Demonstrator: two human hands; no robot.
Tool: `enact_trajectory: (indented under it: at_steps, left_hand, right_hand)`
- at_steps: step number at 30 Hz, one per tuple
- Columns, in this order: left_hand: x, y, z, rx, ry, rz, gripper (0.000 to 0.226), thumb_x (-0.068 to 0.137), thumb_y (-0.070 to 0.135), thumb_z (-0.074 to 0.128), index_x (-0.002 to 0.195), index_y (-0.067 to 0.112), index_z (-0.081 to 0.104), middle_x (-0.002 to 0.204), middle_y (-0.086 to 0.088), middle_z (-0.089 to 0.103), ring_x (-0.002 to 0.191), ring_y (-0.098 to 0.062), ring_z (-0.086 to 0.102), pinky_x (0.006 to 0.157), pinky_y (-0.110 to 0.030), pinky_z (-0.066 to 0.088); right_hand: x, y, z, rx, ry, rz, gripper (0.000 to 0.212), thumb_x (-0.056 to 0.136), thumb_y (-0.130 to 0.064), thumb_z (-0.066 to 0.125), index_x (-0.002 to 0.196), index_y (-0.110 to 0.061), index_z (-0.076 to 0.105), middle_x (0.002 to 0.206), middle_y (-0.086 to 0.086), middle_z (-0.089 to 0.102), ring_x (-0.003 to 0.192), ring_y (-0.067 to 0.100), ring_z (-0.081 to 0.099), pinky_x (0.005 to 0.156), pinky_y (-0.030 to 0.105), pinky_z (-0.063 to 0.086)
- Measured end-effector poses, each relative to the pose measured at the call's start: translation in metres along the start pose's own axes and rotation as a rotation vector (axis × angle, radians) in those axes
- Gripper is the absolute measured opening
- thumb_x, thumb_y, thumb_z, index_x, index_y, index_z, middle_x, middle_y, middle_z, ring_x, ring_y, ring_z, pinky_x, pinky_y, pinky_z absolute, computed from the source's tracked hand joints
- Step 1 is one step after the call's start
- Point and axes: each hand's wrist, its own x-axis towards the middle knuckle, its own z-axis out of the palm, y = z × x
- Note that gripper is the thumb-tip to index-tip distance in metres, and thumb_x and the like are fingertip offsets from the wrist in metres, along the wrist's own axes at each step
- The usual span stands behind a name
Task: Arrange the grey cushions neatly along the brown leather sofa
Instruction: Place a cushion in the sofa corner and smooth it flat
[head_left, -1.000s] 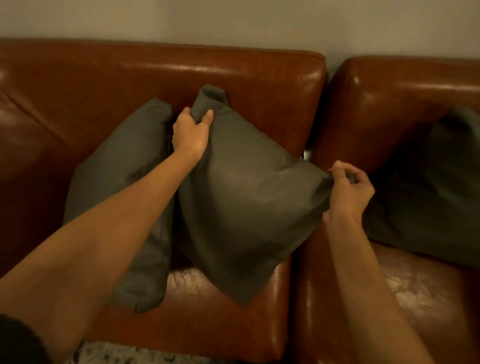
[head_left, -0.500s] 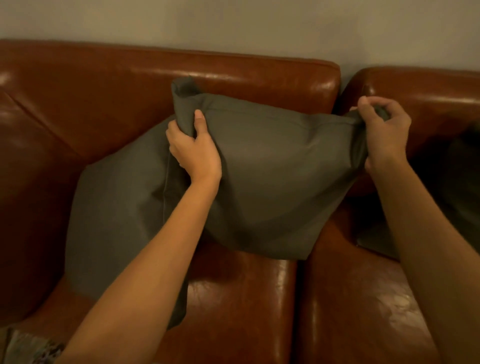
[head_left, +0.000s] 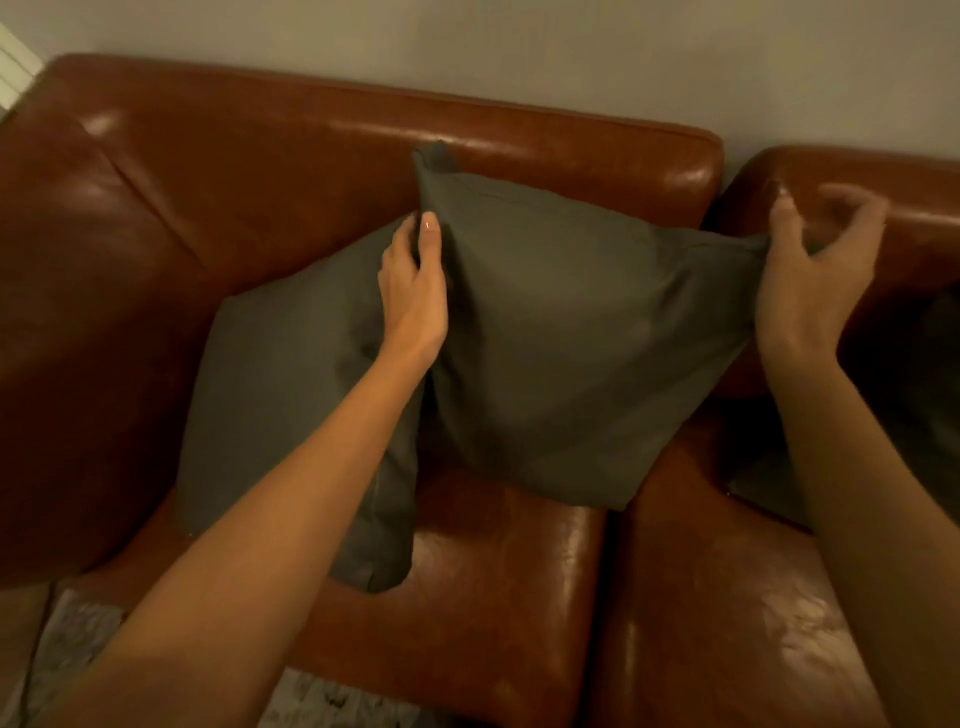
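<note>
A grey cushion (head_left: 571, 332) stands upright against the backrest of the brown leather sofa (head_left: 260, 156), its lower edge on the seat. My left hand (head_left: 415, 291) grips its upper left edge, thumb on the front. My right hand (head_left: 815, 270) is at its upper right corner, blurred, fingers spread, with the fabric still pinched under the palm. A second grey cushion (head_left: 291, 395) leans behind my left arm, partly overlapped by the first. A third grey cushion (head_left: 930, 415) sits in shadow at the far right, mostly hidden by my right arm.
The sofa seat (head_left: 509, 571) is split by a seam at centre right. The left armrest (head_left: 67, 338) rises beside the cushions. A pale wall (head_left: 519, 52) runs behind, and a patterned rug (head_left: 78, 639) shows at the bottom left.
The held cushion has come down from mid-air to stand on the seat against the backrest. My right hand's fingers have spread apart at the corner.
</note>
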Motion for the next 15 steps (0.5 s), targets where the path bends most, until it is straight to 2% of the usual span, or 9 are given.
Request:
enact_trajectory:
  at_steps: [2, 4, 6, 8, 10, 12, 13, 15]
  left_hand:
    - [-0.007, -0.004, -0.02, 0.133, 0.02, 0.097, 0.042, 0.101, 0.042, 0.043, 0.134, 0.018, 0.054, 0.137, -0.003, 0.05, 0.13, -0.02, 0.043, 0.113, -0.035, 0.032]
    - [-0.019, -0.009, -0.039, 0.277, 0.036, 0.171, 0.03, 0.1, 0.03, 0.05, 0.124, 0.017, 0.061, 0.129, -0.004, 0.054, 0.123, -0.019, 0.044, 0.104, -0.025, 0.033]
    - [-0.037, -0.018, -0.054, 0.376, 0.025, 0.209, 0.025, 0.099, 0.025, 0.052, 0.121, 0.018, 0.063, 0.127, -0.004, 0.054, 0.123, -0.02, 0.042, 0.099, -0.022, 0.031]
    - [-0.057, -0.03, -0.067, 0.47, 0.024, 0.238, 0.028, 0.097, 0.025, 0.055, 0.123, 0.017, 0.061, 0.13, -0.007, 0.053, 0.126, -0.026, 0.04, 0.103, -0.034, 0.033]
    - [-0.079, -0.044, -0.077, 0.62, 0.017, 0.227, 0.04, 0.094, 0.031, 0.059, 0.131, 0.018, 0.054, 0.137, -0.009, 0.048, 0.13, -0.029, 0.035, 0.106, -0.043, 0.033]
    - [-0.096, -0.062, -0.084, 0.795, -0.022, 0.185, 0.061, 0.09, 0.044, 0.06, 0.143, 0.019, 0.04, 0.15, -0.008, 0.034, 0.14, -0.029, 0.023, 0.111, -0.052, 0.024]
    - [-0.103, -0.071, -0.087, 0.873, -0.058, 0.164, 0.073, 0.089, 0.051, 0.059, 0.149, 0.02, 0.03, 0.157, -0.007, 0.023, 0.146, -0.028, 0.013, 0.113, -0.059, 0.015]
    - [-0.108, -0.086, -0.092, 0.993, -0.127, 0.119, 0.093, 0.085, 0.062, 0.056, 0.155, 0.024, 0.008, 0.163, -0.002, -0.001, 0.149, -0.03, -0.012, 0.11, -0.07, -0.002]
  right_hand:
    - [-0.019, -0.012, 0.004, -0.06, -0.04, -0.186, 0.03, 0.092, -0.033, 0.054, 0.118, -0.017, 0.056, 0.121, -0.002, 0.055, 0.121, 0.013, 0.05, 0.107, 0.029, 0.038]
    - [-0.041, -0.023, 0.01, -0.097, -0.122, -0.346, 0.022, 0.093, -0.027, 0.054, 0.111, -0.015, 0.06, 0.118, 0.001, 0.057, 0.122, 0.014, 0.049, 0.112, 0.037, 0.034]
    - [-0.067, -0.03, 0.016, -0.087, -0.213, -0.413, 0.017, 0.093, -0.022, 0.055, 0.105, -0.013, 0.061, 0.115, 0.005, 0.059, 0.119, 0.015, 0.049, 0.111, 0.034, 0.033]
    - [-0.095, -0.035, 0.022, -0.063, -0.294, -0.425, 0.012, 0.092, -0.019, 0.056, 0.102, -0.014, 0.062, 0.111, 0.004, 0.059, 0.115, 0.019, 0.05, 0.105, 0.021, 0.031]
    - [-0.121, -0.036, 0.029, -0.045, -0.385, -0.418, 0.009, 0.09, -0.015, 0.058, 0.098, -0.016, 0.063, 0.107, 0.003, 0.059, 0.111, 0.022, 0.051, 0.098, 0.008, 0.023]
    - [-0.146, -0.034, 0.039, -0.04, -0.472, -0.385, 0.01, 0.089, -0.014, 0.059, 0.097, -0.019, 0.064, 0.104, 0.004, 0.06, 0.107, 0.025, 0.052, 0.093, 0.003, 0.021]
    - [-0.158, -0.033, 0.045, -0.042, -0.515, -0.369, 0.012, 0.089, -0.013, 0.06, 0.097, -0.02, 0.065, 0.103, 0.003, 0.06, 0.105, 0.026, 0.052, 0.092, 0.004, 0.022]
    - [-0.179, -0.031, 0.059, -0.057, -0.62, -0.298, 0.014, 0.089, -0.014, 0.061, 0.1, -0.023, 0.065, 0.104, -0.002, 0.057, 0.104, 0.024, 0.05, 0.093, 0.014, 0.03]
